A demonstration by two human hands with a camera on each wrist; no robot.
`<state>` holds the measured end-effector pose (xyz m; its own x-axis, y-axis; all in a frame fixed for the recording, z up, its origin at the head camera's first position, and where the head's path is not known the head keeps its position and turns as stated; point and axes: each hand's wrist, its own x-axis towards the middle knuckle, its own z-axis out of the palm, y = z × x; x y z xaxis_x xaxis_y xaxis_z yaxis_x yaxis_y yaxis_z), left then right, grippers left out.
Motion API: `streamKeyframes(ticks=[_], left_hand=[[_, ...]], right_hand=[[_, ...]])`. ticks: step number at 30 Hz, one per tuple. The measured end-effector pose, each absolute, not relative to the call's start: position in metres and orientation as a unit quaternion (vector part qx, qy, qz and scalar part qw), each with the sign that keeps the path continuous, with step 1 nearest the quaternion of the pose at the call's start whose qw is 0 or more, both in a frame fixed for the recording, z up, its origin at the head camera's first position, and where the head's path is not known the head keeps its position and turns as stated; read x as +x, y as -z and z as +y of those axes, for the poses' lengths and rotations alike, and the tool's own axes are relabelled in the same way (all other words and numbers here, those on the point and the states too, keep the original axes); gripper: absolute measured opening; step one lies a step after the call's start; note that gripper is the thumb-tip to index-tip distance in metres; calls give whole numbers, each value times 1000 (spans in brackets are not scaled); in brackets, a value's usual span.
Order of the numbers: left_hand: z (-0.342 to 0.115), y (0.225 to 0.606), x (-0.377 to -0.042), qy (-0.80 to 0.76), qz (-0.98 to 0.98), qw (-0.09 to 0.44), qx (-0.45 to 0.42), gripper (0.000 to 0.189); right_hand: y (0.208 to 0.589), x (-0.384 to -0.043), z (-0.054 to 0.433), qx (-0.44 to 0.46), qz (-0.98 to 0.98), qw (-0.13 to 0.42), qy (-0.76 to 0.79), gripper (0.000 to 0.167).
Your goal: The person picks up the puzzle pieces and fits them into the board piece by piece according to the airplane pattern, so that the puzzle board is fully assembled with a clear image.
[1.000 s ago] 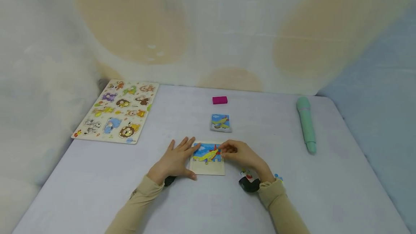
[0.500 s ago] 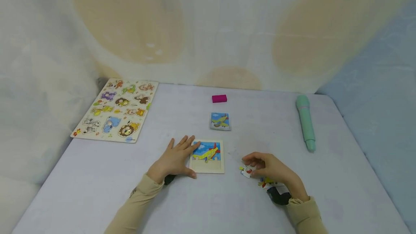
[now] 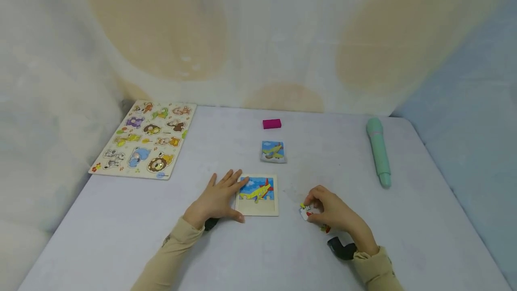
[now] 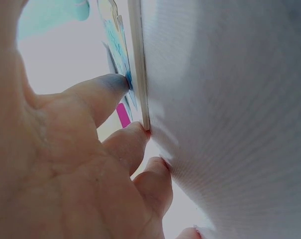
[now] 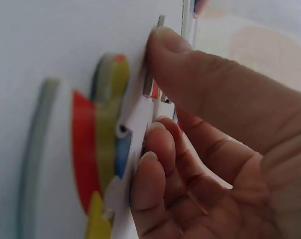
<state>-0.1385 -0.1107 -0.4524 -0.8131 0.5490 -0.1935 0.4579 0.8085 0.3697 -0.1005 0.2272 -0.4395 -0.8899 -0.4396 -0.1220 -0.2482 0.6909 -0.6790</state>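
Spread flat, my left hand point(image 3: 218, 199) rests at the left side of a small wooden puzzle tray point(image 3: 258, 210). Its index fingertip touches the joined airplane pieces point(image 3: 256, 188), which fill the tray's upper part; the lower strip shows bare wood. To the right of the tray, my right hand point(image 3: 337, 210) pinches a white puzzle piece point(image 3: 304, 213) with red and yellow marks by its edges, low over the table. Another colourful puzzle piece point(image 3: 325, 228) lies partly hidden under that hand. In the right wrist view, loose pieces point(image 5: 85, 144) appear blurred beside the thumb.
Beyond the tray lie an airplane picture card point(image 3: 273, 152) and a magenta block point(image 3: 272, 123). An animal peg puzzle board point(image 3: 145, 140) is at the far left. A mint-green stick-shaped object point(image 3: 378, 152) lies at the right. Cloth walls bound the table's back and sides.
My right hand has left the tray's right edge and moved right and nearer to the loose pieces, where it now pinches the white one. My left hand has stayed in place.
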Motion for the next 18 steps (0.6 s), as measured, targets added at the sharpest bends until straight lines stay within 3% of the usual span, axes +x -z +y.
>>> streamKeyframes(ticks=[7, 14, 18], left_hand=[[-110, 452, -136, -159, 941, 144, 262, 110], [-109, 452, -135, -158, 941, 145, 261, 110], [-110, 452, -135, -153, 943, 140, 260, 110]], right_hand=[[441, -101, 225, -158, 902, 149, 372, 24], [443, -104, 222, -151, 905, 141, 372, 8], [440, -114, 215, -165, 912, 130, 352, 24]])
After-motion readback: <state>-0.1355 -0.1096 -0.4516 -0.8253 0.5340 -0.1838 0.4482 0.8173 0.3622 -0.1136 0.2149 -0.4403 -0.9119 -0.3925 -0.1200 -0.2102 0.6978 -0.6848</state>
